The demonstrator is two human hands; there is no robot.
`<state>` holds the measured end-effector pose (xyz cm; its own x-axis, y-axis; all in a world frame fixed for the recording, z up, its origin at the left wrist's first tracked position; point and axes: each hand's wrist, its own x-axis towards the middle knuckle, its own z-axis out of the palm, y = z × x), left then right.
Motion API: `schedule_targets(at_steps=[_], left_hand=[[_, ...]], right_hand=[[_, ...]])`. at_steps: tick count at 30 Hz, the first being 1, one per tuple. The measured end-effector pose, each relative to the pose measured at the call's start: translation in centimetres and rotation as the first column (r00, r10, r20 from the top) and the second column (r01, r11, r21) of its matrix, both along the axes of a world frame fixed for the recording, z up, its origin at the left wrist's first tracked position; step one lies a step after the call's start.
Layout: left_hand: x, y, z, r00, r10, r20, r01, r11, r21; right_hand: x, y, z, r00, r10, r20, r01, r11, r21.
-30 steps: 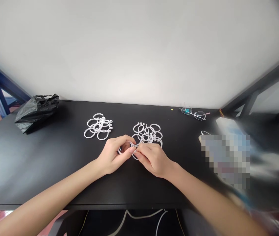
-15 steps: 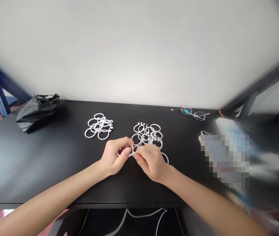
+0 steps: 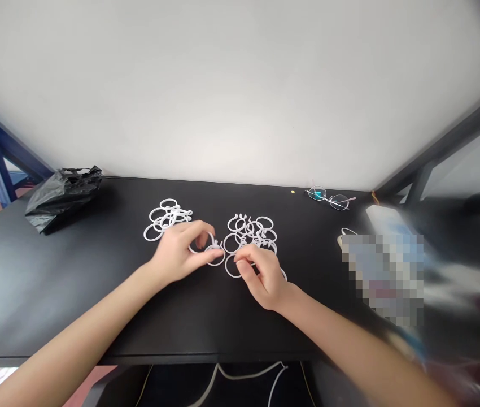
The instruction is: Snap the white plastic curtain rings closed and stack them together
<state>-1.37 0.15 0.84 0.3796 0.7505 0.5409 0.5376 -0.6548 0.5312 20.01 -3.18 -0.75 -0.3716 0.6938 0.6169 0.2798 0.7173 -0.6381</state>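
Note:
My left hand (image 3: 176, 254) pinches a white plastic ring (image 3: 213, 254) between thumb and fingers, just above the black table (image 3: 74, 294). Behind it lies a pile of closed white rings (image 3: 164, 217). My right hand (image 3: 262, 274) is curled with fingertips on another white ring (image 3: 232, 267) that lies at the near edge of a second pile of white rings (image 3: 253, 230). The two hands are a little apart.
A crumpled black plastic bag (image 3: 61, 192) sits at the far left of the table. A pair of glasses (image 3: 328, 198) lies at the back right by the wall. A blurred patch (image 3: 382, 277) covers something at the right. Cables (image 3: 240, 376) hang under the front edge.
The hands, joined on one ring before, have separated. My left hand moved left toward the left pile with a ring. My right hand stayed by the right pile, on another ring.

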Motion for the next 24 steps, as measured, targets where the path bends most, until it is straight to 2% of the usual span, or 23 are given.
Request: schedule_targets(at_steps=[2,6,10,14,19,24], left_hand=[[-1.7,1.6,-0.1,0.989,0.129,-0.075,-0.122,0.988,0.094],[-4.2,3.9,-1.0,0.946,0.235,-0.221,-0.196,0.963,0.186],[-5.0,4.7,-2.1,0.914,0.258,-0.313,-0.216,0.963,0.163],[-5.3,4.9,-2.7,0.902,0.267,-0.340,-0.238,0.963,0.127],[-5.5,4.9,-2.9,0.890,0.278,-0.360,-0.261,0.961,0.098],[-5.6,4.9,-2.9,0.865,0.300,-0.402,-0.268,0.954,0.133]], right_hand=[[0.4,0.1,0.0,0.998,-0.037,-0.051,0.038,0.999,0.014],[0.9,0.7,0.0,0.992,-0.102,-0.077,0.104,0.994,0.026],[1.1,1.2,-0.1,0.988,-0.128,-0.084,0.130,0.991,0.022],[1.3,1.5,-0.1,0.985,-0.139,-0.107,0.143,0.989,0.029],[1.2,1.4,-0.1,0.988,-0.120,-0.100,0.125,0.991,0.041],[1.2,1.4,0.0,0.988,-0.112,-0.103,0.117,0.992,0.048]])
